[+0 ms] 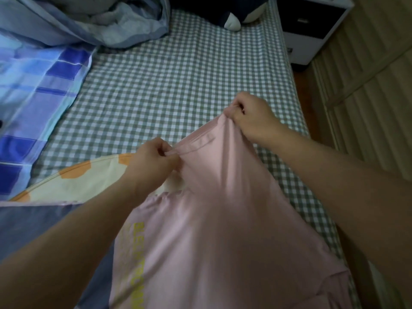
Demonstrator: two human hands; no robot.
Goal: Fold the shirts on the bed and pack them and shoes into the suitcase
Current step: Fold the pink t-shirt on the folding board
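A pink shirt [214,237] with yellow lettering down its left side hangs in the air above the bed [178,81], which has a grey-and-white checked sheet. My left hand [153,159] pinches the shirt's upper edge at the left. My right hand [252,117] pinches the same edge farther away and to the right, so the hem is stretched between them. The shirt drapes toward me and hides the bed's near part. No suitcase or shoes are in view.
A cream pillow with orange spots [84,175] and a grey-blue cloth [44,219] lie at the left. A blue plaid blanket [33,90] and a crumpled light-blue duvet [93,21] lie farther back. A white nightstand [312,30] stands past the bed's right edge, by a wooden wall.
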